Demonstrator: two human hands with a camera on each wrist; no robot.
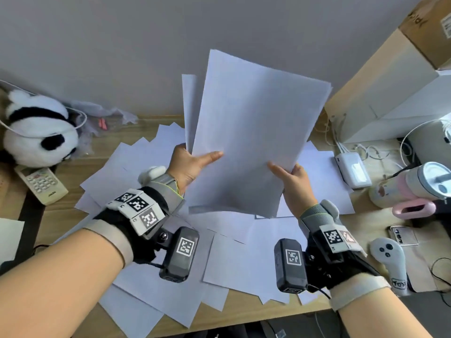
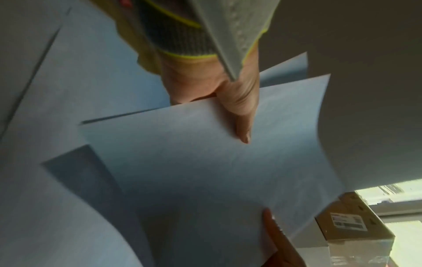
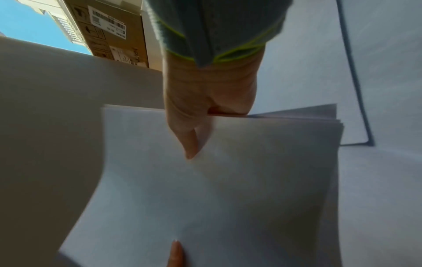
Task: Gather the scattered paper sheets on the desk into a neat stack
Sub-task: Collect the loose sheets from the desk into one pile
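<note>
A partial bundle of sheets [image 1: 253, 142] was held upright at the centre of the frame, pinched at its lower edge by the left hand [image 1: 188, 167] and the right hand [image 1: 292, 181], thumbs pressed on the front. Its edges were not yet squared. Many loose sheets [image 1: 231, 259] were left fanned across the desk [image 1: 61, 215] below, so most gathering appeared undone.

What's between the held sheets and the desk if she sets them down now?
Nothing solid. Both hands, left hand and right hand, hold the bundle of sheets above the desk; directly below lie only loose sheets not yet gathered.
</note>
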